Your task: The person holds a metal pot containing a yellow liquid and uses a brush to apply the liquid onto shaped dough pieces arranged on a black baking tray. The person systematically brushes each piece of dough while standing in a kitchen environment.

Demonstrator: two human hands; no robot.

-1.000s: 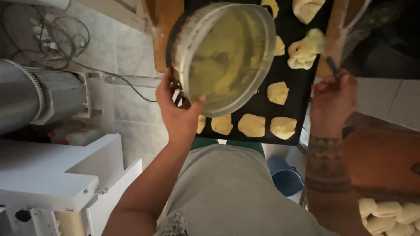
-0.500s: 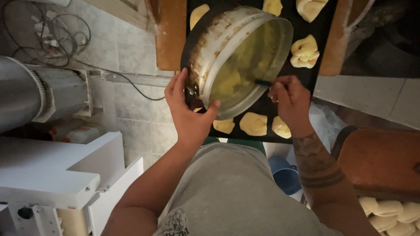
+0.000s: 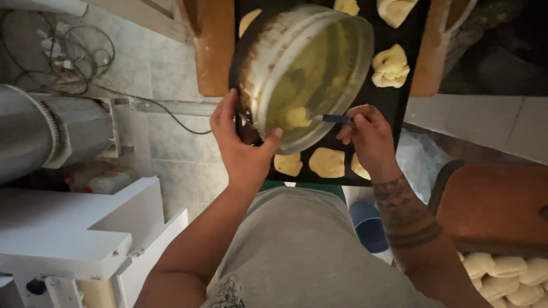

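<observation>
Over the tray: I see a round metal pan (image 3: 302,74) tilted on its side above the dark baking tray (image 3: 399,100), open mouth turned toward the right, yellow liquid pooled in its lower part.
Left hand: my left hand (image 3: 242,145) grips the pan's near rim, thumb over the edge on the inside, fingers wrapped round the stained outer wall.
Right hand: my right hand (image 3: 368,137) has its fingers pinched shut on the blue handle of a brush (image 3: 331,118), whose tip reaches into the pan's yellow liquid.
Tray: it rests on a wooden surface (image 3: 214,48), which shows as brown boards past the tray's left and right edges.
Dough on tray: pale yellow dough pieces (image 3: 326,162) line the tray's near edge, partly under my hands; a knotted one (image 3: 391,65) sits toward the right edge, others at the far edge, cut off by the frame.
Right of me: a brown wooden board (image 3: 491,205) sits low, and a row of pale dough rolls (image 3: 508,271) lies at its near edge, in the lower right corner.
Floor: a blue bucket (image 3: 368,225) stands just beside my right forearm.
Left side: a grey metal cylinder (image 3: 40,134) lies against the tiled wall, tangled cables (image 3: 68,54) above it, a white machine housing (image 3: 74,228) below.
Packages and labels: I can make out none; a pale bottle-like shape under the cylinder is too dim to tell.
</observation>
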